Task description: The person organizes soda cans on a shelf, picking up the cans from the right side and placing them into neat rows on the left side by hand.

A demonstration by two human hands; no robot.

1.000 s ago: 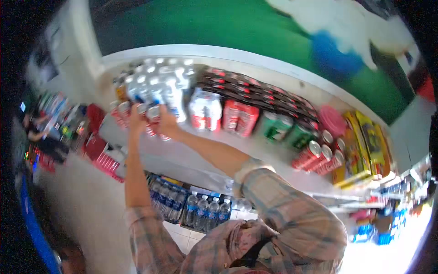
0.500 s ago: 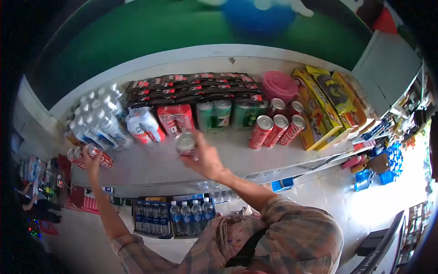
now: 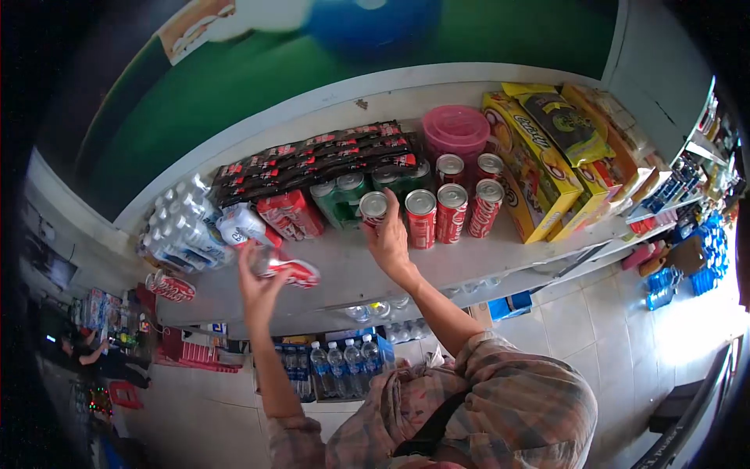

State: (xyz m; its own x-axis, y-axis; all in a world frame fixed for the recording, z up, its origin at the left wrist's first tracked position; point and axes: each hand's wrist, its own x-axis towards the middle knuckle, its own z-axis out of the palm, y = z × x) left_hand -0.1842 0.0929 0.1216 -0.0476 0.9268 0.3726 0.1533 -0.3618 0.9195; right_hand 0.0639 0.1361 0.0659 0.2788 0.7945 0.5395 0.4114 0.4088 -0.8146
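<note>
My left hand [image 3: 260,291] is closed around a red Coca-Cola can [image 3: 295,272], held tilted above the front of the shelf and slightly blurred. My right hand [image 3: 393,244] has its fingers wrapped round another soda can [image 3: 373,206], upright at the left end of a front row. Beside it stand upright red cans, the nearest can [image 3: 422,220] just to its right. Further cans, such as one at the back [image 3: 450,166], form a second row behind. Toward the left end of the shelf, red cans [image 3: 172,287] lie on their sides.
Along the back are wrapped water bottles [image 3: 183,230], a red can pack [image 3: 291,215], green cans [image 3: 341,195], black packets [image 3: 312,160], a pink tub [image 3: 455,131] and yellow boxes [image 3: 535,176]. Crated bottles [image 3: 344,367] stand below the shelf [image 3: 336,270]. Another person [image 3: 98,359] is at far left.
My right hand has brought its can rightward to the left end of the upright row. My left hand has lifted a can from the left group and moved right with it.
</note>
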